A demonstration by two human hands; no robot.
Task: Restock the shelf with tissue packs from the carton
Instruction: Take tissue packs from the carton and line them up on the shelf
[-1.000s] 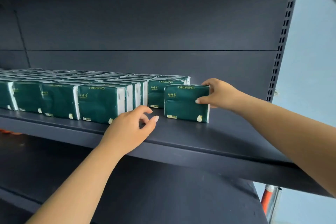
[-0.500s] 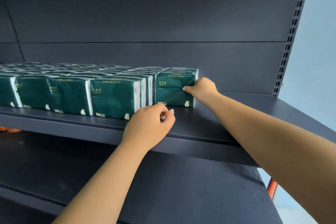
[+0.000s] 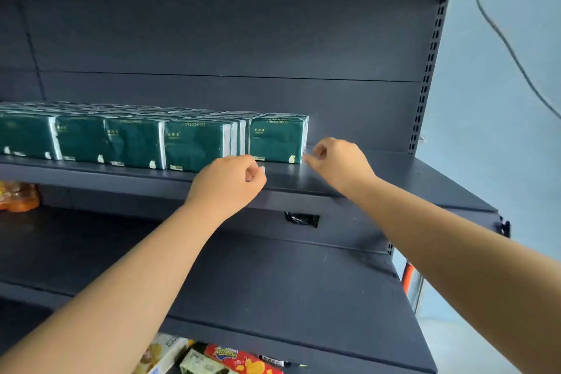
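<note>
The end tissue pack [image 3: 277,140] is now sitting tucked against the row on the shelf [image 3: 379,173], pushed back from where it was standing a second ago. The right hand [image 3: 340,161] is coming off it, fingers loosely curled, empty, fingertips just beside its corner. The left hand [image 3: 227,182] is hovering below-left, curled, holding nothing. No carton in sight.
</note>
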